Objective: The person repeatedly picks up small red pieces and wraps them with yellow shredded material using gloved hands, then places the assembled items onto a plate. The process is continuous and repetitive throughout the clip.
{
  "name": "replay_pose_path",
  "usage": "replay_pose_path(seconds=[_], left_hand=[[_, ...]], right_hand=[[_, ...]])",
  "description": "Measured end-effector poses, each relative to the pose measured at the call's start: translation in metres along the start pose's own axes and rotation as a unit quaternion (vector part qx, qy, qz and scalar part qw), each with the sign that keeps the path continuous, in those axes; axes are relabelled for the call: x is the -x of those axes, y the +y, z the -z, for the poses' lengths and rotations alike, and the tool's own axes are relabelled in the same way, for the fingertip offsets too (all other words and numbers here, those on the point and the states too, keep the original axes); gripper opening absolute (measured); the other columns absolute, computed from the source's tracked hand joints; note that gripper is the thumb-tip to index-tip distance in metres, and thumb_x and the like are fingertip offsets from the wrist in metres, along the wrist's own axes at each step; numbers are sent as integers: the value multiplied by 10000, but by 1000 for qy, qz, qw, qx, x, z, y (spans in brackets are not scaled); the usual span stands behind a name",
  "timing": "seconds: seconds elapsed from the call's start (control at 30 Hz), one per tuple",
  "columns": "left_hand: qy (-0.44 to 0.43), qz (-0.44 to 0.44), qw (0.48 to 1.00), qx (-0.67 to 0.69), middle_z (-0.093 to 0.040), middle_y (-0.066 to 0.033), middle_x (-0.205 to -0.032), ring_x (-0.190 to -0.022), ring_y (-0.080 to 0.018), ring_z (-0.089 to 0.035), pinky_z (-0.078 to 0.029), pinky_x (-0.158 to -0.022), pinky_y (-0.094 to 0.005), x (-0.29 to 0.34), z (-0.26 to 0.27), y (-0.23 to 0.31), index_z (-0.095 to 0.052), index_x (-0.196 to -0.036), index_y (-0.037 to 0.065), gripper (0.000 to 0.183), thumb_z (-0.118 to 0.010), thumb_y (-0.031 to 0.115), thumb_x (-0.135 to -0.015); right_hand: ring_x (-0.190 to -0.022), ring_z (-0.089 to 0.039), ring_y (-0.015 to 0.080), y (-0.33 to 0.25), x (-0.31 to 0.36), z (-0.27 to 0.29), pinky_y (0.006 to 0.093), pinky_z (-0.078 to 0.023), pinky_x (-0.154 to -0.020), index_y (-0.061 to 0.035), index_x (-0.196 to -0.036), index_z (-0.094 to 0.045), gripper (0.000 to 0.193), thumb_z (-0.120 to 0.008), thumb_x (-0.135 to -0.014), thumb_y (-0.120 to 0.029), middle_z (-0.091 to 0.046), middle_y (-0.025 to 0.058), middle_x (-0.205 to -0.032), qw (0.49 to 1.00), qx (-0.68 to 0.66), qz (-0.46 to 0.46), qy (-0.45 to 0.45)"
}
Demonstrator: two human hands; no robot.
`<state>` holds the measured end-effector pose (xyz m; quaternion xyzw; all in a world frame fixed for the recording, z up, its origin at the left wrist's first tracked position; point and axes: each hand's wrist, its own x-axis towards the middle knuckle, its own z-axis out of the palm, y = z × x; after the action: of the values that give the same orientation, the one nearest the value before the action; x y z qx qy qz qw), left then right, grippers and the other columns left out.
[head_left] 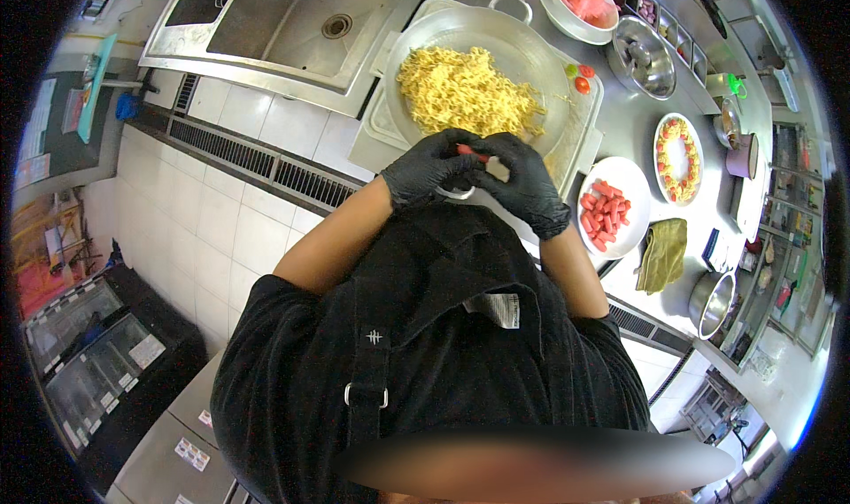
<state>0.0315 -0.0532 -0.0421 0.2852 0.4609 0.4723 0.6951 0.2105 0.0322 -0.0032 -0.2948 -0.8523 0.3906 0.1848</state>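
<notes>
So noodles (465, 88) are in pan (538, 65), no sausage seen on them yet; sausage bits (605, 214) left on plate (636, 183); L hand (429, 169) & R hand (524, 187) pinch a red bit (471, 152), prob. sausage

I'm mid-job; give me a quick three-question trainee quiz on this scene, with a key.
1. True or false: the noodles lie in the round pan.
2. What holds the cut sausages? A) the sink B) a white plate C) a steel bowl
3. Which grip is nearer those sausages, left or right?

Key:
1. True.
2. B.
3. The right grip, in a black glove.
</notes>
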Motion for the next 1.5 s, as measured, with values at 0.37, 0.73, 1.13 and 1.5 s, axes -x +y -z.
replay_pose_path(seconds=[0.37,0.73,1.13,1.5], left_hand=[[7,67,997,31,-654,-97,-877,-740,-162,-638,-522,-668,-274,51,127,30,-573,-1095,-21,242,-584,59,-867],[-10,22,1000,12,-673,-109,-978,-839,-175,-647,-517,-791,-295,49,158,30,-578,-1149,-2,322,-608,99,-844],[45,-22,999,-9,-661,-72,-953,-809,-158,-633,-511,-766,-290,37,114,20,-576,-1160,9,316,-606,156,-881],[105,-12,994,16,-655,-64,-954,-838,-153,-621,-512,-787,-289,45,91,-11,-583,-1136,8,296,-610,105,-857]], right_hand=[[-1240,-437,387,71,-126,-55,450,-403,-1007,-242,-1332,-467,731,-769,-669,-297,-459,173,-1354,940,322,-24,-107],[-1004,-589,259,61,-133,78,373,-463,-874,-8,-1075,-608,427,-752,-700,-153,-628,152,-1049,975,203,-39,78],[-1122,-520,348,89,-101,11,438,-419,-954,-42,-1293,-473,676,-727,-701,-245,-541,213,-1200,960,273,54,6],[-983,-565,349,76,-92,-55,526,-467,-775,-220,-1278,-484,639,-707,-679,-230,-525,121,-1121,902,403,30,-150]])
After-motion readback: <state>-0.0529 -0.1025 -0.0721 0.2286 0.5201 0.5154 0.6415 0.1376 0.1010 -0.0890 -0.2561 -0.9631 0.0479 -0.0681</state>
